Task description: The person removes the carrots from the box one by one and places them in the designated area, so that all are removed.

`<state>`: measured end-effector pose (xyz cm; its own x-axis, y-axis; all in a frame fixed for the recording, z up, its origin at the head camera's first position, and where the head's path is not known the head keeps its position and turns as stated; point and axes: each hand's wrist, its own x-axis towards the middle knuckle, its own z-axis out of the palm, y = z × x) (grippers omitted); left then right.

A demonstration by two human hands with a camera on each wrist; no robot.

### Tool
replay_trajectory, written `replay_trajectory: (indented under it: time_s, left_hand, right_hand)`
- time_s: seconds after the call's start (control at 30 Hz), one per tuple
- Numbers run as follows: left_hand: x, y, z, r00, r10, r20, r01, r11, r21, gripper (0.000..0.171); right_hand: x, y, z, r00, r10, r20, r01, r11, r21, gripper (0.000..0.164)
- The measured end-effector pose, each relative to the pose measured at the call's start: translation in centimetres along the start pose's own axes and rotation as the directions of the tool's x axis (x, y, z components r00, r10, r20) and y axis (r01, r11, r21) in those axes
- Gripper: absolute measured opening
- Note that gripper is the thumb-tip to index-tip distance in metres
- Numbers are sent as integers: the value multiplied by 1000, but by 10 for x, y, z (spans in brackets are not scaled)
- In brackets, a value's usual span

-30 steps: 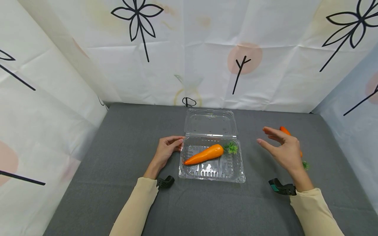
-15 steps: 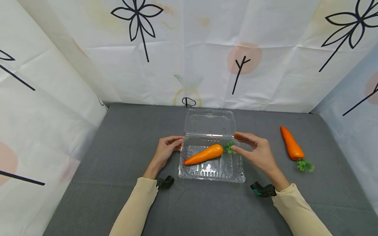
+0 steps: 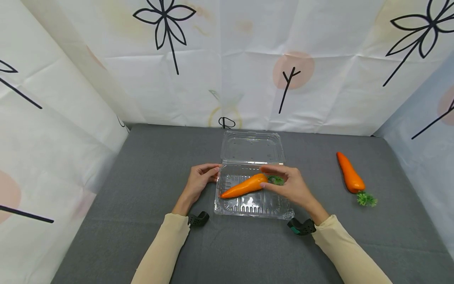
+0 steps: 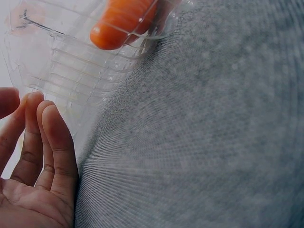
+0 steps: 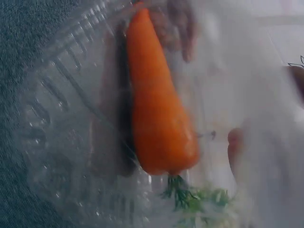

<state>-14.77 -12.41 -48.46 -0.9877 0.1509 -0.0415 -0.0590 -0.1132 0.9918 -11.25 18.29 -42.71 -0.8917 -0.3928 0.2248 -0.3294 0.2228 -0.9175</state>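
Note:
A clear plastic clamshell container (image 3: 252, 214) stands on the table with its lid (image 3: 252, 148) folded back. In its tray lies an orange carrot (image 3: 242, 187) with a green leafy tuft (image 3: 275, 180), its narrow tip towards the left. My left hand (image 3: 198, 182) pinches the tray's left rim; in the left wrist view its fingertips (image 4: 57, 124) meet the clear plastic edge. Over the tray's right side, my right hand (image 3: 289, 184) has thumb and fingers spread on either side of the carrot's thick end. In the right wrist view, fingertips (image 5: 234, 145) show beside the carrot with a gap between.
A second orange carrot (image 3: 350, 173) with a green tuft lies on the grey tablecloth (image 3: 149, 173) to the right of the container. White cloth (image 3: 248, 79) with printed plants closes off the back and both sides. Each wrist wears a black camera band (image 3: 301, 227).
My right hand has come left from beside the second carrot to the carrot in the tray, uncovering the one on the right. The left hand and container stay in place.

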Motion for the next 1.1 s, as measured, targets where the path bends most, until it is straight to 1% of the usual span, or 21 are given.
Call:
replay_trajectory:
  time_s: [0.17,0.27,0.33,0.47,0.53,0.6,0.7,0.83,0.93,1.1]
  left_hand:
    - [0,0,0,1000,14,4,-14,1000,-9,26]
    - [0,0,0,1000,20,3,-20,1000,-7,26]
    - [0,0,0,1000,21,2,-21,1000,-4,26]
    - [0,0,0,1000,20,6,-20,1000,-3,27]
    - [0,0,0,1000,19,9,-18,1000,-6,27]
    - [1,-1,0,1000,16,9,-16,1000,-9,27]
    - [1,-1,0,1000,16,8,-16,1000,-8,27]
    - [2,-1,0,1000,19,8,-19,1000,-5,26]
    - [1,-1,0,1000,19,8,-19,1000,-4,26]
    - [1,0,0,1000,17,5,-17,1000,3,26]
  right_hand:
    - [1,6,6,1000,-19,25,20,998,-52,49]
    - [1,9,9,999,-37,24,40,992,-119,50]
    - [1,10,10,998,-49,27,53,982,-178,52]
    - [3,10,12,996,-77,48,87,950,-299,55]
    - [3,11,12,994,-88,61,104,938,-331,56]
    - [3,10,13,993,-94,73,114,932,-344,58]
    - [3,9,13,992,-85,94,114,924,-366,62]
    - [3,7,14,991,-36,129,85,913,-398,66]
    - [3,7,14,988,-5,151,70,901,-428,66]
    - [3,6,16,985,11,172,72,881,-468,65]
